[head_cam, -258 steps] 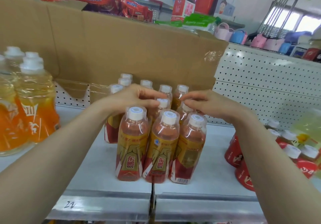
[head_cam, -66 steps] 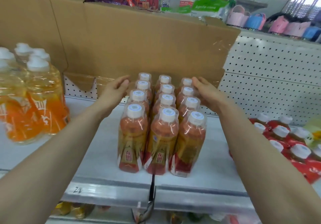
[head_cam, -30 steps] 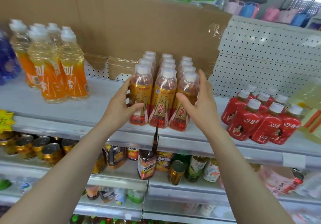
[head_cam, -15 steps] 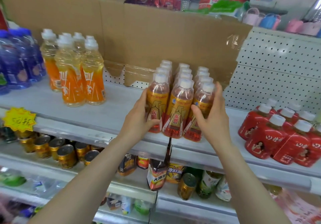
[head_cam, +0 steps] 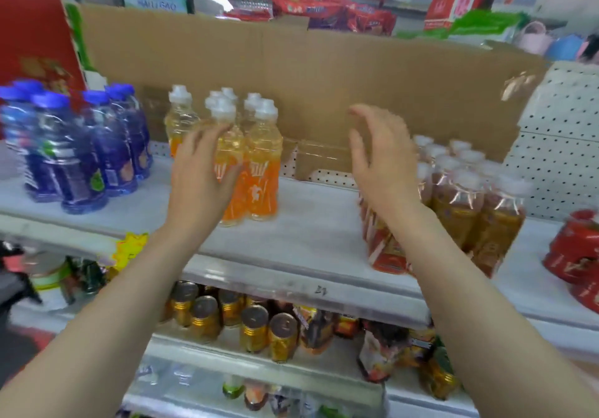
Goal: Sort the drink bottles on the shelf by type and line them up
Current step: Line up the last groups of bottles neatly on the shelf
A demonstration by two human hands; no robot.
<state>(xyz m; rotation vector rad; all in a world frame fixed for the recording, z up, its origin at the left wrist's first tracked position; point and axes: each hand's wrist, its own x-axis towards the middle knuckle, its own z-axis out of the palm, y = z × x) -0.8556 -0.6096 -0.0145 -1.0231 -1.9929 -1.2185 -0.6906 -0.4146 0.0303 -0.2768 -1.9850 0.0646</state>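
Shelf (head_cam: 308, 223), mid-frame: blue bottles (head_cam: 74, 158) at left; orange bottles (head_cam: 262, 174) left of centre; amber bottles (head_cam: 470, 210) in rows at right; red bottles (head_cam: 573, 249) at right edge. Left hand (head_cam: 201, 174): fingers spread, in front of the orange bottles. Right hand (head_cam: 379, 158): fingers spread, empty, beside the amber bottles. Hands well apart.

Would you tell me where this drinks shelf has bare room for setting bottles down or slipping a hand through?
The widest bare stretch of shelf lies between the orange bottles and the amber bottles. A narrower gap separates the amber bottles from the red bottles. Crowded: the blue bottles stand close beside the orange ones.
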